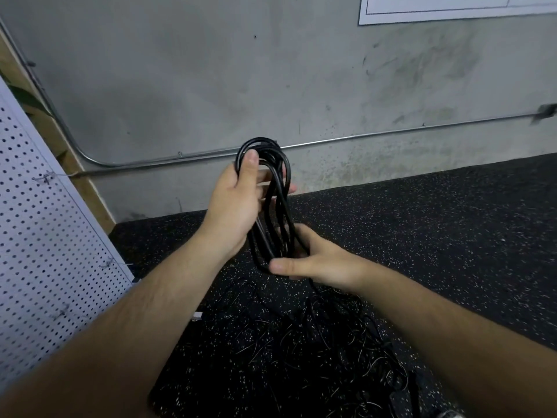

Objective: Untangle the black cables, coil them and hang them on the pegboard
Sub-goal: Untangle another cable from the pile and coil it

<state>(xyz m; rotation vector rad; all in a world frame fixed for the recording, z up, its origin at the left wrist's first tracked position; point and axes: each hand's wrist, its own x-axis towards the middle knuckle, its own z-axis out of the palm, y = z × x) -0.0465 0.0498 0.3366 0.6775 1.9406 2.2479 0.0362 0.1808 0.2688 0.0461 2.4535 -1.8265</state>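
The glossy black round-jacketed cable coil point(281, 211) consists of several loops gathered into one narrow, elongated oval. It is held in the air between both hands, in front of the grey concrete wall point(211, 70) and above the black speckled rubber floor point(452, 236).

The coil's long axis runs near vertical, tilted slightly. The upper bend points up, just beyond the left thumb tip. The lower bend points down, at the right thumb.

The left hand point(238, 203) grips the upper part: the thumb point(250, 159) presses the strands from the near side and the fingers wrap behind them. The right hand point(319, 260) pinches the lower part: the thumb point(281, 265) lies across the front and the fingers curl behind.

Below the right fingers, one strand drops to the loose tangle of thin black cables point(331, 342) on the floor. The white perforated pegboard point(45, 236) stands well apart, left of the left fingers.
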